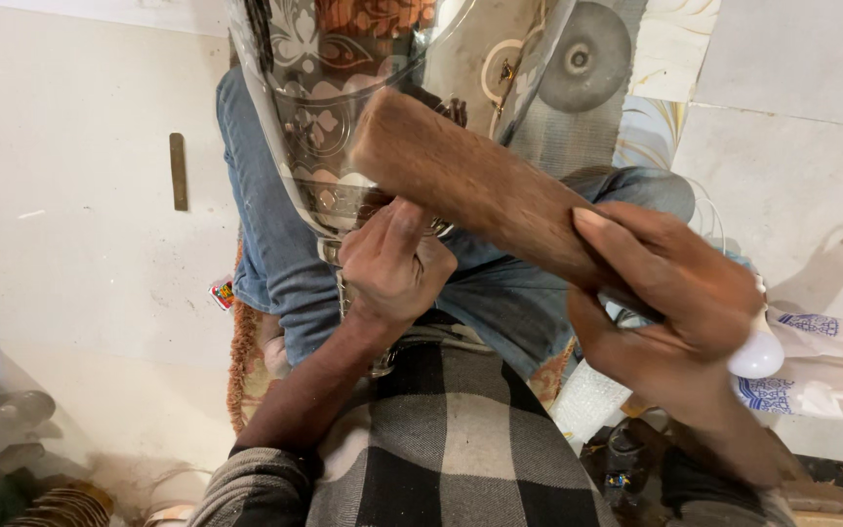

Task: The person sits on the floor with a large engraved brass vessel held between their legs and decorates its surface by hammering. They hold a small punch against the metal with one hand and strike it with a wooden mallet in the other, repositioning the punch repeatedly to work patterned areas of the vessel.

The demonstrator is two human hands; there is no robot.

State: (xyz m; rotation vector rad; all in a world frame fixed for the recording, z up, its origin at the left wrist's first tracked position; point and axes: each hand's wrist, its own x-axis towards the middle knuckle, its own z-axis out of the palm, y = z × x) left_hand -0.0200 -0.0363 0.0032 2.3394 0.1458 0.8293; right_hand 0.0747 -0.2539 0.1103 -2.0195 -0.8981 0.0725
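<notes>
Left hand (392, 263): curled shut around the stem of the glass cup (343, 107), fingers wrapped tight, knuckles toward the camera.
Right hand (670, 303): clamped on the lower end of the wooden block (470, 181), thumb lying along the top, fingers folded underneath.
Wooden block: long, brown, slanting up and left from the right hand; far end resting against the bowl of the glass cup just above the left hand.
Glass cup: large, clear, etched with flower patterns; upright over the lap, bowl reaching the top edge of the view, stem hidden in the left fist.
Lap: blue jeans (275, 244) with legs folded, black-and-white checked shirt (451, 439) lower down.
Floor (70, 244): pale tiles, scuffed; patterned mat (246, 361) under the legs.
Left side: narrow brass-coloured strip (179, 172) lying flat on the tiles, well apart from the hands.
Right side: white bulb (757, 356) just below the right hand, beside crumpled white wrapping with blue print (822, 371); bubble wrap (587, 400) near the knee.
Bottom corners: dark odds and ends, too blurred to tell.
</notes>
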